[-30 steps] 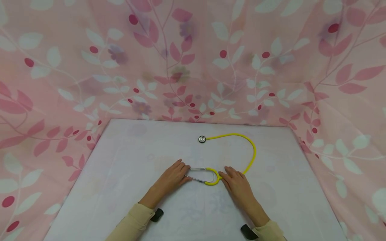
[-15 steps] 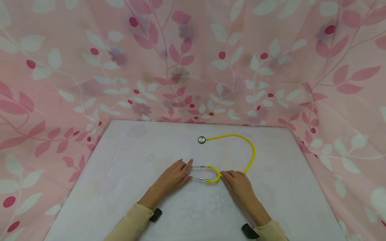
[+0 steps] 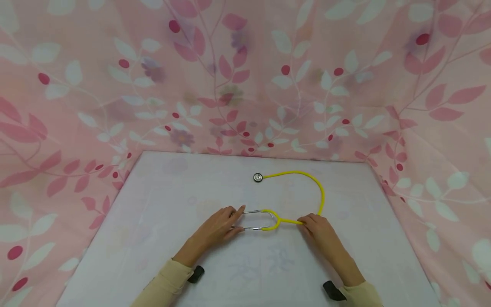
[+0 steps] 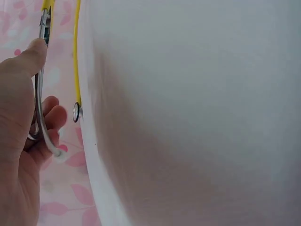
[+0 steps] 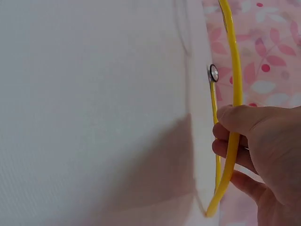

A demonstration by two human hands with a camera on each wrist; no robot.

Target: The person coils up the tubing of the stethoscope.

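A yellow stethoscope (image 3: 323, 192) lies across the white table, its round metal chest piece (image 3: 258, 177) toward the back. My left hand (image 3: 212, 230) holds the two metal ear tubes (image 3: 252, 228). In the left wrist view the thumb presses along one tube, fingers are behind it, and a whitish ear tip (image 4: 59, 154) sticks out below. My right hand (image 3: 324, 234) pinches the yellow tubing (image 5: 236, 70) right of the Y-joint. The right wrist view shows the thumb on the near side and fingertips behind, with the tubing held up off the tabletop.
The white-covered table (image 3: 161, 183) has its back edge against a pink floral curtain (image 3: 245, 85), which also hangs along both sides. Dark wrist-worn devices (image 3: 196, 274) sit under both sleeves.
My right hand has slid rightward along the tubing, away from the Y-joint, baring a straight yellow stretch. The ear tubes now lie more nearly parallel. The chest piece has stayed in place.
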